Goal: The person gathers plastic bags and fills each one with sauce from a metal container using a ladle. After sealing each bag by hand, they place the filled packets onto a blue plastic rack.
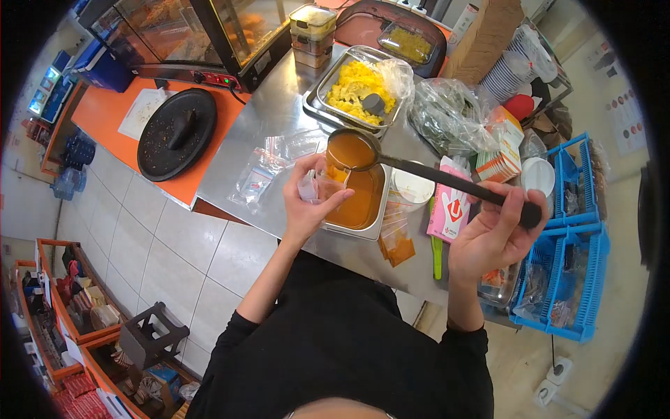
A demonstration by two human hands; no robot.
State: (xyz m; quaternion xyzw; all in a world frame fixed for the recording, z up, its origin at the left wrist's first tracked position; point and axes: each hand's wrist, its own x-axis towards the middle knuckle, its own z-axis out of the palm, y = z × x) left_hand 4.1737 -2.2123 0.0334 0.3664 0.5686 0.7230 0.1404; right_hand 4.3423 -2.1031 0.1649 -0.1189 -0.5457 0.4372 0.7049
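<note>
My right hand [495, 234] is closed around the end of a long black ladle [447, 180]. The ladle's bowl is full of orange-brown sauce [350, 151] and tilts toward a small clear plastic bag [314, 188]. My left hand [307, 209] pinches that bag, its mouth right at the ladle's lip. Below both stands a steel pan [377, 227] holding more of the same sauce. Flat empty zip bags [255, 178] lie left of the pan. To its right, filled sauce bags [398, 250] rest on the steel counter, near a white tub [413, 187].
Behind the pan is a steel tray [322, 105] of yellow food with a grey scoop [374, 104]. A pink glove box [450, 206], a green-handled utensil [437, 258] and blue baskets [562, 279] stand at right. A black round lid [178, 136] lies on the orange counter.
</note>
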